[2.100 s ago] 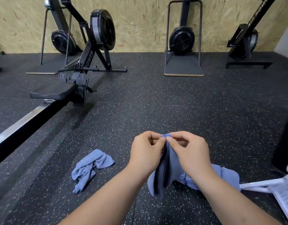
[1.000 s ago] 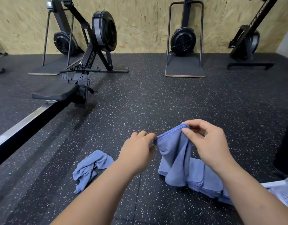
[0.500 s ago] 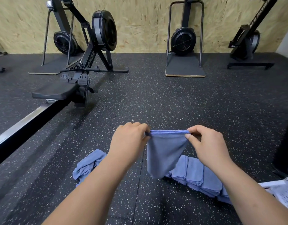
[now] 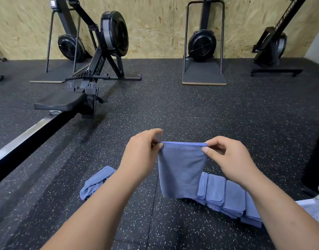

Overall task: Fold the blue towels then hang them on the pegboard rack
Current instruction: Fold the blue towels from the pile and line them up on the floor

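Both hands pinch the top corners of a soft blue microfibre towel [image 4: 180,170]: the left hand [image 4: 142,156] nips the left corner between thumb and fingers, and the right hand [image 4: 229,159] does the same at the right. The towel hangs in the air between them, above the floor. Its top hem is pulled taut and runs level from left to right. Its long axis drops roughly straight down, with the free end pointing at the floor.

This looks like mid-fold, the cloth already doubled. The next move probably calls for bringing the corners together or laying it flat while keeping the edges aligned.

Near the person's right, a white perforated pegboard panel [image 4: 315,212] shows at the frame edge. A row of folded blue towels [image 4: 225,197] lies beside it, partly behind the hanging one. A crumpled blue towel [image 4: 95,183] waits to the left on the black speckled rubber floor [image 4: 227,114]. Farther off stand a black rowing machine [image 4: 94,73] and a chipboard wall [image 4: 155,24].
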